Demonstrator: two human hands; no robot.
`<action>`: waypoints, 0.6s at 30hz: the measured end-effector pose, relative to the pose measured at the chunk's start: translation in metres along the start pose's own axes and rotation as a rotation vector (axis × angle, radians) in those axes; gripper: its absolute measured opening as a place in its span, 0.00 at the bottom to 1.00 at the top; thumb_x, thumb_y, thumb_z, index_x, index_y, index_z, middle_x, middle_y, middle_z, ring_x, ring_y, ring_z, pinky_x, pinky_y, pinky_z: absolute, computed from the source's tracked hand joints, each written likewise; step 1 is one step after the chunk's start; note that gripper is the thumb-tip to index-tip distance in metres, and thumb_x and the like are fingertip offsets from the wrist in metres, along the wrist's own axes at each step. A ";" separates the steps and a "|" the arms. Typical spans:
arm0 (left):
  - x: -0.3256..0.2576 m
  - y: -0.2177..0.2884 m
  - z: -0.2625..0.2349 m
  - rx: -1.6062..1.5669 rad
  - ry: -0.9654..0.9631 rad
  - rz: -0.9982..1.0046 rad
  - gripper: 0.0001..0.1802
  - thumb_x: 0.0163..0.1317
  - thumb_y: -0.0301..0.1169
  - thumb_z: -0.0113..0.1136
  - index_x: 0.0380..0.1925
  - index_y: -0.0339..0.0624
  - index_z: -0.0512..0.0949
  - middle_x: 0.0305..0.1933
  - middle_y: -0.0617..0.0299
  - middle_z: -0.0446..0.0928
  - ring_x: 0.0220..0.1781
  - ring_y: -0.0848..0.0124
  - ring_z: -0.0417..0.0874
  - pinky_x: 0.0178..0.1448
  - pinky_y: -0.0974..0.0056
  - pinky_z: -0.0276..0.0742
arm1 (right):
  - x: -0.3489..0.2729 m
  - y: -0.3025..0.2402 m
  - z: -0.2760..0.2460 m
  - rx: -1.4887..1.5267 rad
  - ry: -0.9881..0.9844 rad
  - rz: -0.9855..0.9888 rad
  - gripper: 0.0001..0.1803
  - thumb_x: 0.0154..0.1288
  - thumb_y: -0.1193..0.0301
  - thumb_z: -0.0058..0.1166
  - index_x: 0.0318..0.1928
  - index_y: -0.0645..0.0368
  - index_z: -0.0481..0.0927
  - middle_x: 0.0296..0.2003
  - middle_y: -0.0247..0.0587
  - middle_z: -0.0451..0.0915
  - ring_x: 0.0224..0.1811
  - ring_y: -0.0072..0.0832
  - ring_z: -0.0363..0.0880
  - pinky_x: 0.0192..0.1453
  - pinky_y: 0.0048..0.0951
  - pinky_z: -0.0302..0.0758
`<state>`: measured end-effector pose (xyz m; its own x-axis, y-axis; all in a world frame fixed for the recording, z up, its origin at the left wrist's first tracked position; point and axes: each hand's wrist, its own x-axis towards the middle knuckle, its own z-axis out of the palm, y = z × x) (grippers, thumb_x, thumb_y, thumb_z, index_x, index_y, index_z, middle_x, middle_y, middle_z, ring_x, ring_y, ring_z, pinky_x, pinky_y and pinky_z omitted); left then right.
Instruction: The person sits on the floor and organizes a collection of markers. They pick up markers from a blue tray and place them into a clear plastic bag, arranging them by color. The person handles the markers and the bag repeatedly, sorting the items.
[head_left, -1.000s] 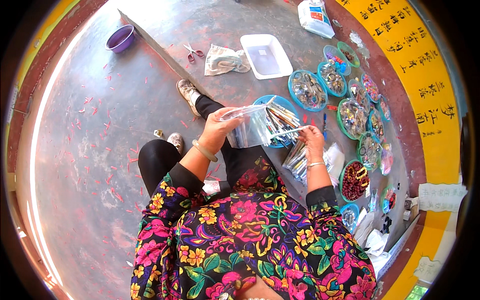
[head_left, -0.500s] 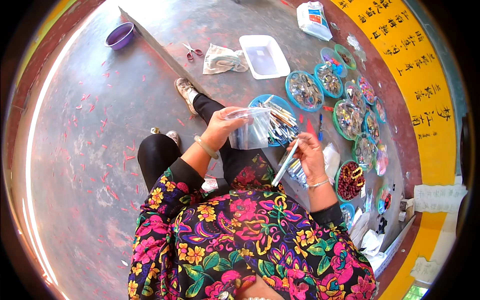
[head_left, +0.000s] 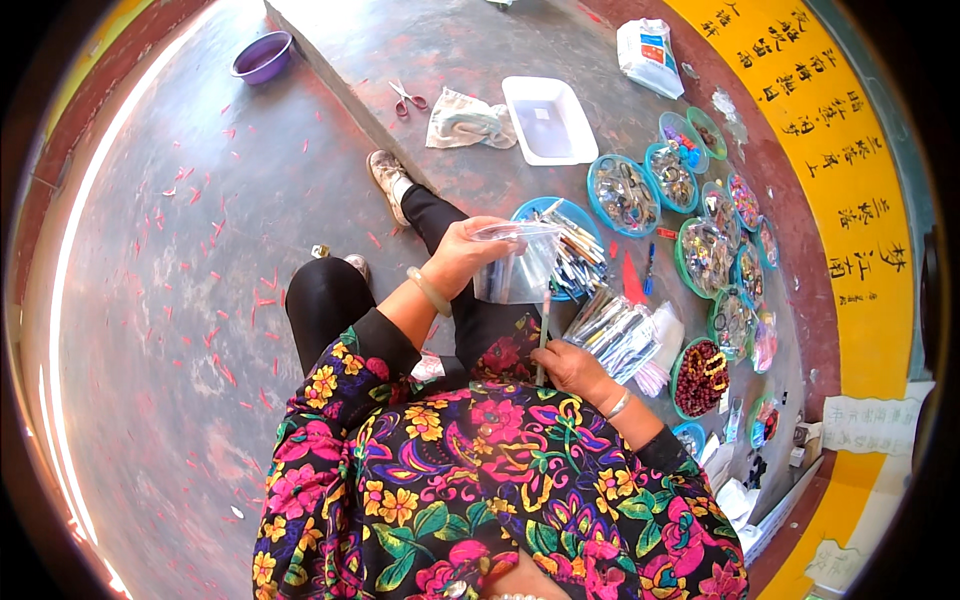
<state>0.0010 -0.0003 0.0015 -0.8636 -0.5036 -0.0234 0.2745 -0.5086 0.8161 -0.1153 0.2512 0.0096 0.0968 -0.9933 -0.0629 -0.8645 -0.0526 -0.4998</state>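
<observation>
My left hand is closed on the upper edge of a clear plastic bag, in front of my raised lower leg. Lower down and to the right, my right hand grips a slim whitish pen. The pen stands nearly upright, with its far end by the bag's lower right corner; whether it touches the bag I cannot tell. Just behind the bag is a blue basket full of loose pens. Beside my right hand lie several pens in clear wrapping.
Round baskets of small goods stand along the right, one holding dark red beads. Farther off are a white tray, a cloth, scissors, a white bag and a purple basin. A low ledge crosses the floor.
My right hand has come down and nearer to me, and the pen has swung from a slant to nearly upright beside the bag. My left hand still holds the bag.
</observation>
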 end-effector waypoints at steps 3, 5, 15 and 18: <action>-0.001 0.000 -0.002 0.012 0.004 -0.004 0.15 0.57 0.22 0.62 0.45 0.32 0.78 0.41 0.57 0.82 0.42 0.71 0.82 0.51 0.67 0.75 | 0.002 -0.001 0.000 -0.198 -0.007 -0.008 0.17 0.49 0.80 0.53 0.42 0.56 0.79 0.34 0.45 0.75 0.35 0.42 0.78 0.40 0.37 0.76; 0.000 0.000 -0.001 0.024 0.003 -0.011 0.15 0.57 0.22 0.62 0.45 0.31 0.78 0.41 0.57 0.82 0.42 0.71 0.82 0.51 0.67 0.76 | 0.001 0.005 0.001 -0.212 0.199 -0.099 0.17 0.49 0.80 0.54 0.43 0.57 0.79 0.35 0.45 0.77 0.35 0.41 0.78 0.41 0.35 0.77; -0.002 0.000 0.001 0.076 -0.082 -0.053 0.15 0.57 0.21 0.63 0.46 0.32 0.78 0.43 0.58 0.82 0.46 0.72 0.82 0.54 0.67 0.76 | 0.035 -0.007 -0.119 0.587 0.905 0.151 0.28 0.64 0.81 0.54 0.62 0.58 0.60 0.40 0.45 0.80 0.39 0.26 0.81 0.44 0.27 0.80; -0.003 0.002 0.004 0.098 -0.113 -0.060 0.16 0.56 0.20 0.63 0.46 0.32 0.78 0.44 0.58 0.82 0.46 0.72 0.82 0.55 0.68 0.76 | 0.051 -0.028 -0.144 0.651 0.995 0.022 0.26 0.66 0.81 0.51 0.62 0.58 0.60 0.42 0.47 0.79 0.41 0.30 0.82 0.46 0.28 0.81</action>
<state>0.0024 0.0031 0.0059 -0.9209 -0.3896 -0.0127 0.1834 -0.4616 0.8679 -0.1575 0.1875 0.1447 -0.5889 -0.6518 0.4778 -0.4205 -0.2578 -0.8699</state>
